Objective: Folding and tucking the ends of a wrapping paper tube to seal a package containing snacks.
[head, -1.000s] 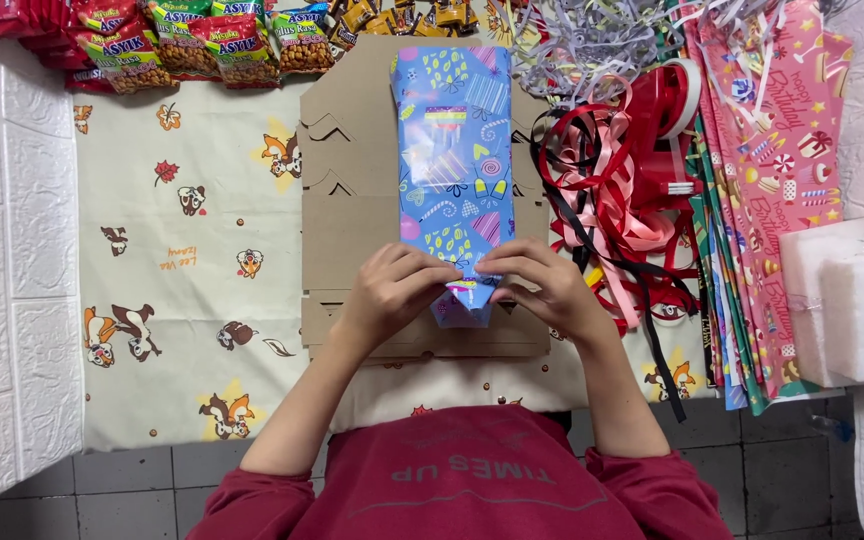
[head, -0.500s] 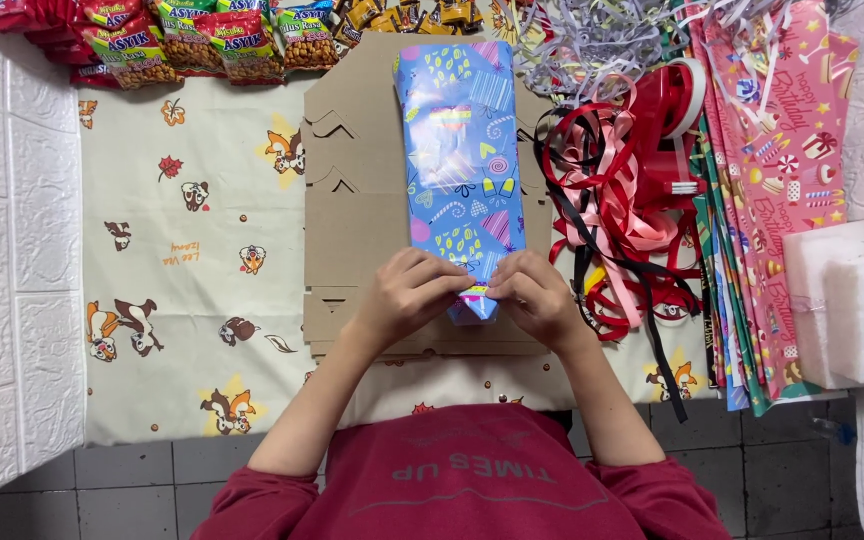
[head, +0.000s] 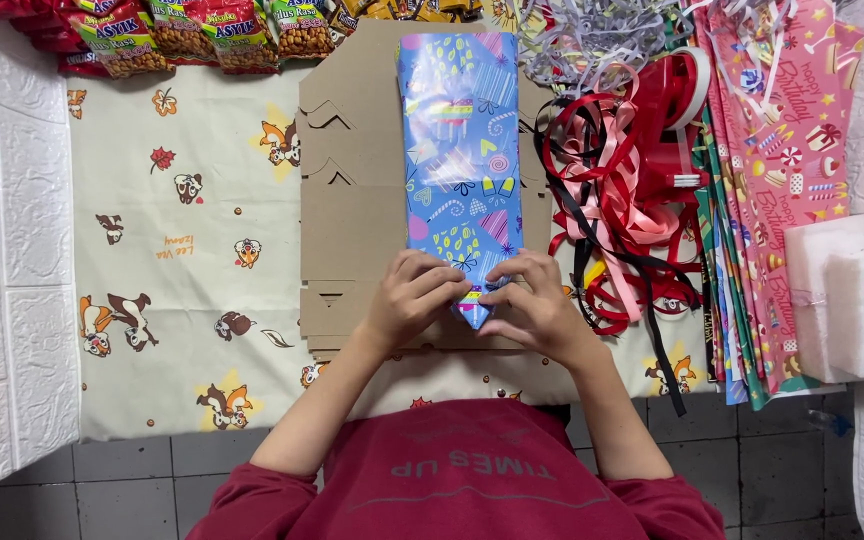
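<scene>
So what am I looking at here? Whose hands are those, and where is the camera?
There is no machine here, just a person working with two bare hands. The camera sits on the person's head and looks straight down, so you see their red top at the bottom and both arms reaching forward.

The left hand and the right hand meet at the near end of a long parcel in blue patterned wrapping paper. The fingers press a pointed fold there.

The parcel lies on flat brown cardboard, on a cream cloth printed with cartoon chipmunks. To the right sit a tangle of red, pink and black ribbons and sheets of pink gift paper. Snack packets line the far edge.
</scene>
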